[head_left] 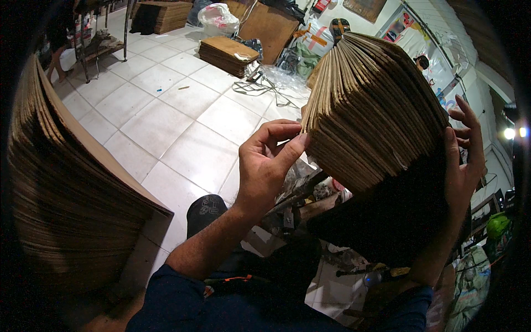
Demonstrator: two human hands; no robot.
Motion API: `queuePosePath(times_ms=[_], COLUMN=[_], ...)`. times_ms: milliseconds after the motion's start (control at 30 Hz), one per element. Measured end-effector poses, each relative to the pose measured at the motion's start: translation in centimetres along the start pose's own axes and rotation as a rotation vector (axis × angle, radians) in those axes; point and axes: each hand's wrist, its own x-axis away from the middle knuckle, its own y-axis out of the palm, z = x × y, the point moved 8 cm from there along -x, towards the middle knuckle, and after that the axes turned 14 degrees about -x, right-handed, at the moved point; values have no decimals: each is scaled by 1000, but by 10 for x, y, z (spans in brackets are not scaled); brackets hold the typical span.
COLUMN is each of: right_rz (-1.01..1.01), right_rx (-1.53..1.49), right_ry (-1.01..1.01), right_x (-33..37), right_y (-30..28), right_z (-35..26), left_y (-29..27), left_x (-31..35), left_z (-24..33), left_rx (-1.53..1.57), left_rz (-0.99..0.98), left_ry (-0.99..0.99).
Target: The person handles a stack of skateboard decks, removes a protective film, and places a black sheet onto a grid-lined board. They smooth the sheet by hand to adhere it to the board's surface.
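A thick stack of brown cardboard sheets [368, 119] stands tilted in front of me to the right, its sheet edges fanned at the upper left. At its left corner my left hand [271, 152] pinches the edge of the outermost sheets between thumb and fingers. My right hand [464, 146] is at the stack's right side, fingers apart and stretched upward, the thumb side against the sheets. What bears the stack from below is lost in dark shadow.
A tall pile of similar sheets [83, 182] rises close on my left. More piles [229, 52] lie across the white tiled floor [160, 110], near a loose cord [265, 91] and plastic bags [218, 21]. A metal-legged stand [99, 44] is at the far left.
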Motion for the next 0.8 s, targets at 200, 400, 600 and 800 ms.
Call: queuePosePath(times_ms=[200,400,600,800], right_rz=[6,12,14,16], right_rx=[27,13,39,27], right_ry=[5,13,1,-27], right_x=[0,0,0,0], right_y=[0,0,1,1], right_z=[-2,-4,-7,-9], left_y=[1,3,3,3], left_x=[-1,0,0,-1], left_z=[-3,-2,-3,-3], left_rx=[35,28,4,-11], left_rz=[-8,-10,-19,-25], left_ry=[-56,-29,-50,-31])
